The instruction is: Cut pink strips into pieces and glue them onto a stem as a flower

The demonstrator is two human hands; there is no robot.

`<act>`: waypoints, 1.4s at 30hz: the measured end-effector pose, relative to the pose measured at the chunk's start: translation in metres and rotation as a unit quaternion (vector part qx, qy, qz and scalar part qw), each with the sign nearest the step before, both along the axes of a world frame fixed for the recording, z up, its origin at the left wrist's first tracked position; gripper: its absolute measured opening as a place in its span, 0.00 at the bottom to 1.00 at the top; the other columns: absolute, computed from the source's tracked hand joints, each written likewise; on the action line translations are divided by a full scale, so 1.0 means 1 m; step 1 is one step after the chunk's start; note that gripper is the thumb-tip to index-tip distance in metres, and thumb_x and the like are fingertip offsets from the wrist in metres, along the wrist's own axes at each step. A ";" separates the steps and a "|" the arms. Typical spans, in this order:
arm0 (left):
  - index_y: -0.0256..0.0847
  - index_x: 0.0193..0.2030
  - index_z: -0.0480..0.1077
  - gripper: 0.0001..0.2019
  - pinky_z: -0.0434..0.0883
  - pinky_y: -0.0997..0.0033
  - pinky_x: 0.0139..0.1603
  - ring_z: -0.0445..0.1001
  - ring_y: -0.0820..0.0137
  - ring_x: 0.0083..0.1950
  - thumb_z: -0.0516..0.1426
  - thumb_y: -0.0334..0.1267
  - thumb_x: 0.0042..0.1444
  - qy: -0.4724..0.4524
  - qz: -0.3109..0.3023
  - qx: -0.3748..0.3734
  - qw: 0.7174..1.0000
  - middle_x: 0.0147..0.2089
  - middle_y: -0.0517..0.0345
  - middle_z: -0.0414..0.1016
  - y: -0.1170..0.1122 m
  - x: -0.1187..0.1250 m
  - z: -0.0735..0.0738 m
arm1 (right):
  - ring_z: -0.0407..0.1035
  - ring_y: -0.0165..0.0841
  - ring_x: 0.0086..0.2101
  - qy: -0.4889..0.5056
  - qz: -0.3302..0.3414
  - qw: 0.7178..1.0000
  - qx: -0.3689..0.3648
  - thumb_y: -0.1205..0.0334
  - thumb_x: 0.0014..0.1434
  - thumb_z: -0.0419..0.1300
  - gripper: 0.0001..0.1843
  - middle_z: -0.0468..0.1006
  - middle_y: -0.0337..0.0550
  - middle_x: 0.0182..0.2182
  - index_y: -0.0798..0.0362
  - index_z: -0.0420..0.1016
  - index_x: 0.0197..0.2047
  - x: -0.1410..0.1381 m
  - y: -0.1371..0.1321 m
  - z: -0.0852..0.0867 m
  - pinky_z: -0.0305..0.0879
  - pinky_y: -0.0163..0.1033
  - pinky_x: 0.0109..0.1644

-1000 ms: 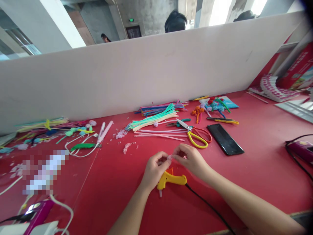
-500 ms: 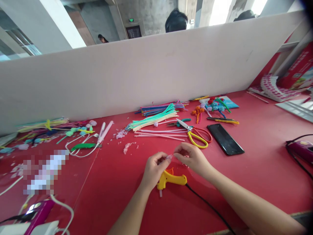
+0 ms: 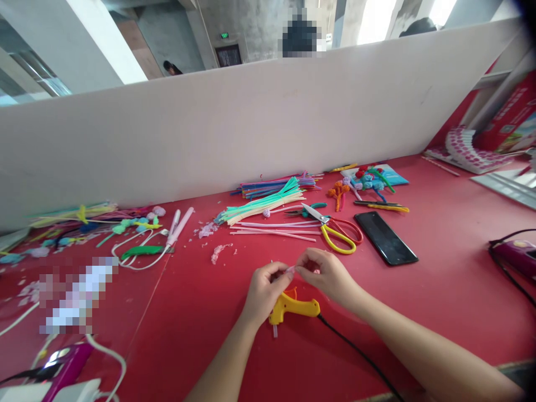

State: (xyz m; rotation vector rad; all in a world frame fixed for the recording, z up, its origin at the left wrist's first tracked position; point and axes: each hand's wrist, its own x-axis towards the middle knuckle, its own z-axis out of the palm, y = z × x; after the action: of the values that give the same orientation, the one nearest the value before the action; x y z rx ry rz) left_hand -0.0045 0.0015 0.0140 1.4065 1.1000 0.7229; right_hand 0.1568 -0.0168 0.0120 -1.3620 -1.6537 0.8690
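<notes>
Glue gun [image 3: 293, 307], yellow, lies on the red table [image 3: 188, 335] right under both hands. Left hand [image 3: 263, 290] and right hand [image 3: 329, 276] each pinch 1 tiny pink fuzzy bit [image 3: 290, 270] between them. Looks featherlight, soft and crushable, so I'd go fingertips at its ends. Scissors [image 3: 335, 229] and pipe cleaners [image 3: 268, 204] lie beyond.

Can't make out a single readable word or number. Checked the green lit sign [image 3: 225, 34] over the dark doorway [image 3: 228, 54], upper middle of frame: too small to resolve. Checked the red box [image 3: 517, 114] at the far right edge: carries white print and coloured graphics, but too blurred for any letters. Same for the pink-patterned sheets [image 3: 469, 149] just left of it: only dots, no characters. Found only a dark screen on the black phone [image 3: 385, 237], right of centre.
</notes>
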 end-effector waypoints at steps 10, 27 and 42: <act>0.37 0.26 0.69 0.12 0.51 0.77 0.22 0.53 0.77 0.22 0.56 0.45 0.47 0.000 0.010 0.002 1.000 0.21 0.64 0.56 0.000 0.002 -0.002 | 0.64 0.27 0.25 -0.001 0.000 1.000 -0.003 0.65 0.50 0.54 0.02 0.71 0.37 0.24 0.53 0.67 0.28 -0.002 0.001 -0.001 0.58 0.32 0.28; 0.37 0.27 0.67 0.11 0.49 0.78 0.21 0.49 0.79 0.22 0.54 0.44 0.50 0.015 -0.014 0.009 1.000 0.20 0.66 0.52 0.000 -0.001 -0.002 | 0.63 0.26 0.25 -0.026 -0.009 1.000 -0.002 0.65 0.49 0.55 0.02 0.70 0.37 0.24 0.54 0.67 0.27 -0.004 0.001 -0.006 0.57 0.32 0.28; 0.35 0.27 0.66 0.08 0.42 0.80 0.15 0.43 0.84 0.16 0.53 0.36 0.53 -0.306 0.012 -0.157 0.939 0.18 0.66 0.54 0.018 -0.021 -0.001 | 0.60 0.38 0.36 -0.329 0.130 0.930 0.104 0.45 0.44 0.59 0.23 0.68 0.45 0.33 0.54 0.68 0.37 -0.020 -0.013 -0.014 0.55 0.42 0.39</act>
State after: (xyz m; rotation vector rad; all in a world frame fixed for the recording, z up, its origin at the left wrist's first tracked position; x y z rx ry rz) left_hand -0.0254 0.0196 0.0126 0.8088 0.6969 0.8808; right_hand 0.1369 -0.0298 -0.0020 -1.3844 -2.4056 0.3608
